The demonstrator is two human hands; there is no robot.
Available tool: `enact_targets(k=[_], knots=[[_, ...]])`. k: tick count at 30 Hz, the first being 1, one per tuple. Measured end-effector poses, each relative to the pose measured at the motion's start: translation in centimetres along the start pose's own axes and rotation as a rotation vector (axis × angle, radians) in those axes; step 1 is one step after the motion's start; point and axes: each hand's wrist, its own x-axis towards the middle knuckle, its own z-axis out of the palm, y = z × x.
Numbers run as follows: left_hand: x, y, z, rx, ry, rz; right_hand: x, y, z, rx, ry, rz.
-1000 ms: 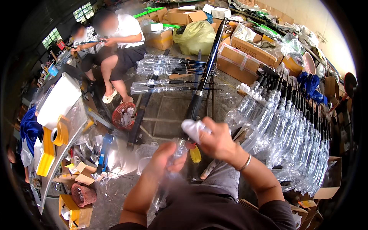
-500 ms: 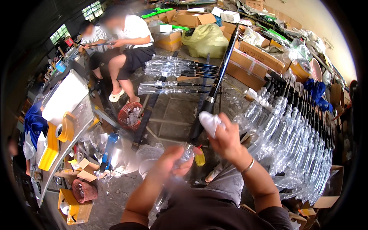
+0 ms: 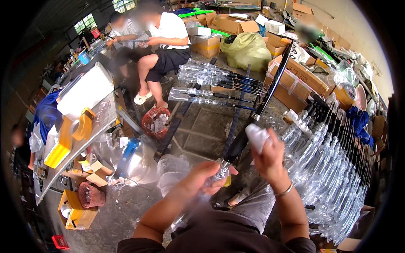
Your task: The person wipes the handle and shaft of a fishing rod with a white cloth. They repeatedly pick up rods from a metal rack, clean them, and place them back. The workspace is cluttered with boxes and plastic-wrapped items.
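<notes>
A dark fishing rod slants up and away to the right in front of me. My left hand is closed round its lower end, where clear plastic wrap covers the handle. In my closed right hand is a bunched white cloth, just right of the rod's black grip. Whether the cloth touches the grip I cannot tell. More wrapped rods lie across a dark metal frame ahead. To my right stands a dense row of rods with plastic-covered handles.
Two people sit at the far left, one in a white shirt. A red basket holds white scraps. The table at left carries yellow tape dispensers. Cardboard boxes and a yellow-green sack stand at the back.
The whole scene has shifted rightward in view, and the rod leans further right. My right hand with the cloth has gone from overlapping the grip to beside it. My left hand keeps its hold.
</notes>
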Motion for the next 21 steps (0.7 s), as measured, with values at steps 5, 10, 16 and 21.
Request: enact_targets(k=[5,10,16,21], knots=[[0.1,0.0,-0.4,0.038,0.004,0.004,-0.8,0.2,0.3,0.015,-0.04,-0.073],[0.4,0.0,-0.3,0.086,0.022,0.017,-1.3,-0.8,0.4,0.017,-0.092,-0.109],[0.2,0.1,-0.5,0.069,0.016,0.011,-0.2,0.0,-0.2,0.067,-0.054,0.018],[-0.4,0.2,-0.4,0.206,0.173,0.083,-1.5,-1.7,0.3,0.185,-0.132,0.034]])
